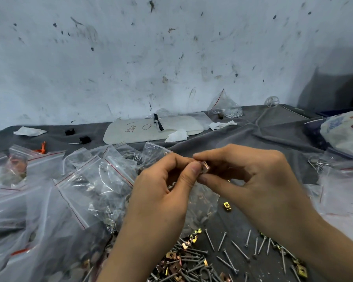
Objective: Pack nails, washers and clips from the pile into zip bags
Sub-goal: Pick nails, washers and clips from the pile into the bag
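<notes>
Mid-pack by my read: L hand (161,188) pinches zip bag (202,204) mouth, R hand (253,180) pinches a clip (205,167) at it, above pile (183,259) on tabletop (232,139); next: drop clip in w/o snagging.

Crumpled tissue (176,135) against white board (130,132), grey cloth (253,139)

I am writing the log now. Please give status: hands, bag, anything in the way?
Left hand pinches zip bag at its top. Right hand pinches clip at bag mouth, not yet in. Pile lies below hands; nothing blocks.
</notes>
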`<move>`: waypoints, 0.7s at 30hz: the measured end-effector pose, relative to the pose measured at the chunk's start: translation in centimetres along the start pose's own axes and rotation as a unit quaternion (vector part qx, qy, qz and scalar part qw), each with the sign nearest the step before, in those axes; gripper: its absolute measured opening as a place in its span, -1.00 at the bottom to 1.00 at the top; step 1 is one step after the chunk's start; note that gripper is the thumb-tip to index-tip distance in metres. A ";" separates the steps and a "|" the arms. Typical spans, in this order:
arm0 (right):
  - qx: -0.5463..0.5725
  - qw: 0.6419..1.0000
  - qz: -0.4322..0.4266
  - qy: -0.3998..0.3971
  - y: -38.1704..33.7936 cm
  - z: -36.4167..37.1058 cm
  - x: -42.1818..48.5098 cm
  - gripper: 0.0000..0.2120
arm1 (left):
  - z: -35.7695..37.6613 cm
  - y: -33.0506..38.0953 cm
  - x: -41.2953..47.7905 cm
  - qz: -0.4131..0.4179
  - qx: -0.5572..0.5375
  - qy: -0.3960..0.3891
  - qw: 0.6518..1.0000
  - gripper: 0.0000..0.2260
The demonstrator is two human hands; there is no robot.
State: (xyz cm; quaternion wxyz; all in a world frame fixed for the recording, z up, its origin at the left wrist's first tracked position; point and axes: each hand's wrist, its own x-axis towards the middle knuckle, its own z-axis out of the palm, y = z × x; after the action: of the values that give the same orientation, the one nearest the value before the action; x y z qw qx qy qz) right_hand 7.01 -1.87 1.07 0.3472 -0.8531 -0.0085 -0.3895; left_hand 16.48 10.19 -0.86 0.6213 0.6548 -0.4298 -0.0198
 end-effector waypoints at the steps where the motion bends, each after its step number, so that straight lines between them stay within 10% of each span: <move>1: -0.008 1.000 0.000 0.015 0.0 0.1 0.0 -0.76 | 0.1 0.0 0.0 -0.002 -0.003 0.005 1.000 -0.83; 10: -0.178 0.981 -0.070 0.017 -0.4 0.2 0.1 -0.90 | 0.1 -0.4 -0.1 -0.030 -0.037 -0.002 0.999 -0.77; 21: -0.005 0.997 0.051 -0.057 -0.5 -1.2 0.4 -0.90 | -0.8 0.1 0.0 0.112 0.090 -0.076 0.987 -0.91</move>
State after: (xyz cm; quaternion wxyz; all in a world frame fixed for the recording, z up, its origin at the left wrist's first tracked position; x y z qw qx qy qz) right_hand 6.35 -2.28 2.16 0.3611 -0.8750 0.0178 -0.3219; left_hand 16.92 10.83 -0.62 0.5235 0.6527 -0.5463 0.0387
